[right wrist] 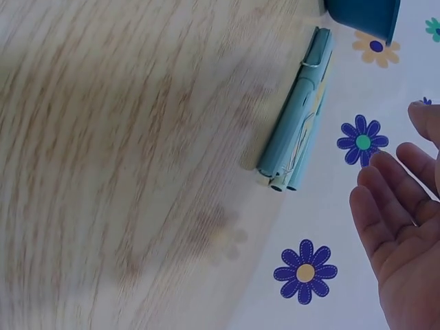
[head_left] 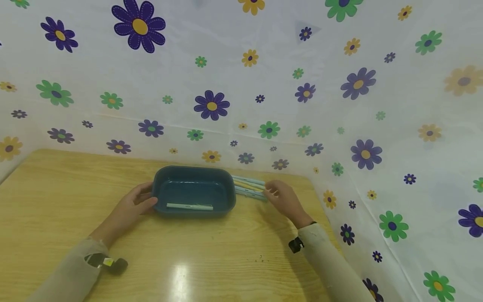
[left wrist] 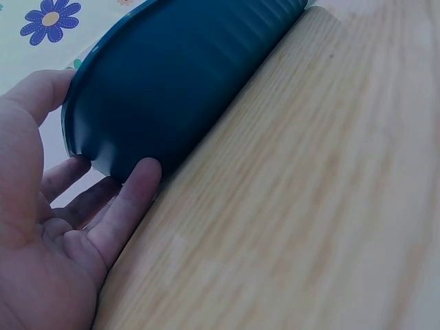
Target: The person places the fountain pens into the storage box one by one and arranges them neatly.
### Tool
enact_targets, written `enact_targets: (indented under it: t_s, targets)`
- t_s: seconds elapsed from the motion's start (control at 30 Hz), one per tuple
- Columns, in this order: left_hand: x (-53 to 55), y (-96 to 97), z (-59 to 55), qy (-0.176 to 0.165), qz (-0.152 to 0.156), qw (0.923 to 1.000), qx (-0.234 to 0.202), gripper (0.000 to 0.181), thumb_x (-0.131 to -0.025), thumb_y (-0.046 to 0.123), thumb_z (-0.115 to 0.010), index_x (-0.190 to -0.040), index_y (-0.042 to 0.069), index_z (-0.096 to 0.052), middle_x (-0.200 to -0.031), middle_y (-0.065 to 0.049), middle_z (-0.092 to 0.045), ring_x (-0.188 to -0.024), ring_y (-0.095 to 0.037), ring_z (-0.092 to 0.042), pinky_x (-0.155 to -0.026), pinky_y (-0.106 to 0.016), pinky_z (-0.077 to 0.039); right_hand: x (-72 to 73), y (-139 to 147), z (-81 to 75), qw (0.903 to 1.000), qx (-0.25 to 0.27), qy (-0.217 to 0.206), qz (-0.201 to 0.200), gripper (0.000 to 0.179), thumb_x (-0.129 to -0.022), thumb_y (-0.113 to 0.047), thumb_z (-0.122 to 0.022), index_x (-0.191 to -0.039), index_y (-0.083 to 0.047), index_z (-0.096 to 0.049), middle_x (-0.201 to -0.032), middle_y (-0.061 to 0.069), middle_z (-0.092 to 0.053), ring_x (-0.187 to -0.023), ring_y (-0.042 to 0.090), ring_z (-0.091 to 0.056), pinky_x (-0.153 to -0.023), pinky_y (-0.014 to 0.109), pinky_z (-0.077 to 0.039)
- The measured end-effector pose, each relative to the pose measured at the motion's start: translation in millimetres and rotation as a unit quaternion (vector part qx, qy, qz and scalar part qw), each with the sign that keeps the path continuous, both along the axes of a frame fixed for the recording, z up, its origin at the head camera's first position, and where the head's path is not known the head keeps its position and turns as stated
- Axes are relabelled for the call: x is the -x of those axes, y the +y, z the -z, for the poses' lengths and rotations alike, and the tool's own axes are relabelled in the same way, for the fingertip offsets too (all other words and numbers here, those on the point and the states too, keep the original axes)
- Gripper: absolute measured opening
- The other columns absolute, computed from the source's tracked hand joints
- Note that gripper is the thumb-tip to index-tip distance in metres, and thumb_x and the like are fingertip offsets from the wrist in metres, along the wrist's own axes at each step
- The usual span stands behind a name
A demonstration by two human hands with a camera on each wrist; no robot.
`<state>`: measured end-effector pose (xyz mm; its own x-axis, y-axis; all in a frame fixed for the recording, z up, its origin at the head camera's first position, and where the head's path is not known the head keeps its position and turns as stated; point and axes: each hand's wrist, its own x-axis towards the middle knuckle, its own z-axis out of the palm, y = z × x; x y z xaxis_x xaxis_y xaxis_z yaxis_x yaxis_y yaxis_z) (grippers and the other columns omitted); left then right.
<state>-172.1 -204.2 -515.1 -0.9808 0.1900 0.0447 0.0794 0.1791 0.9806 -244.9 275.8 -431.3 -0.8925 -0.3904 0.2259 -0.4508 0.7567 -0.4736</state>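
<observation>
A dark blue rectangular bin point(head_left: 194, 214) stands on the table. My left hand point(head_left: 132, 209) grips its left end, thumb at the front corner in the head view. In the left wrist view the fingers point(left wrist: 137, 185) touch the bin's outer wall. One pale mint pen point(head_left: 190, 206) lies inside along the front wall. Right of the bin, several light blue and yellow pens point(head_left: 249, 186) lie side by side. My right hand point(head_left: 284, 199) is at their right ends, fingers loosely bent; the right wrist view has this hand point(right wrist: 405, 220) apart from the pens point(right wrist: 299, 110), holding nothing.
The wooden table point(head_left: 181, 256) meets a white flower-printed sheet point(head_left: 226, 84) behind the bin and another stretch of it along the right side. Small dark specks point(head_left: 260, 259) mark the table at front right. Each wrist carries a small black device point(head_left: 296, 245).
</observation>
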Motion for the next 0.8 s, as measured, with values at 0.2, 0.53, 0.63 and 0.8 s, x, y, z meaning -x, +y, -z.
enact_targets:
  t_s: [0.2,0.53,0.63,0.8]
  targets:
    - [0.0,-0.5,0.4,-0.009,-0.006,0.9999,-0.007,0.068,-0.092,0.039,-0.06,-0.148,0.016,-0.028,-0.149,-0.014,-0.034,-0.132,-0.036,-0.039,-0.087,-0.026,-0.054,-3.2,-7.4,-2.3,0.9999,0.0,-0.016,-0.003,0.035,-0.093,-0.033,-0.061,-0.116,-0.007,-0.063,-0.109,0.002,-0.063,-0.093,0.016,-0.06,-0.079,0.036,-0.054]
    - [0.1,-0.7,1.9,-0.003,-0.002,1.0,-0.005,0.067,-0.093,0.038,-0.059,-0.148,0.016,-0.029,-0.149,-0.013,-0.035,-0.13,-0.034,-0.042,-0.087,-0.026,-0.054,-9.2,-12.8,-1.1,0.9995,0.009,-0.002,-0.03,0.035,-0.094,-0.033,-0.059,-0.118,-0.008,-0.064,-0.112,0.002,-0.064,-0.09,0.014,-0.06,-0.077,0.035,-0.054]
    - [-0.2,0.6,0.7,-0.003,-0.004,1.0,-0.008,0.066,-0.093,0.038,-0.059,-0.148,0.015,-0.029,-0.148,-0.014,-0.037,-0.128,-0.033,-0.044,-0.086,-0.026,-0.055,-10.4,-14.4,-0.7,0.9992,0.011,-0.002,-0.039,0.039,-0.094,-0.036,-0.058,-0.122,-0.008,-0.062,-0.116,0.003,-0.063,-0.092,0.015,-0.061,-0.078,0.035,-0.054]
    - [-0.2,1.6,-0.3,-0.001,-0.003,1.0,-0.006,0.066,-0.093,0.038,-0.059,-0.148,0.016,-0.029,-0.148,-0.013,-0.036,-0.129,-0.033,-0.044,-0.086,-0.025,-0.055,-13.5,-17.2,-0.3,0.9989,0.013,-0.024,-0.039,0.042,-0.094,-0.041,-0.056,-0.123,-0.011,-0.061,-0.118,0.001,-0.062,-0.095,0.013,-0.06,-0.079,0.037,-0.054]
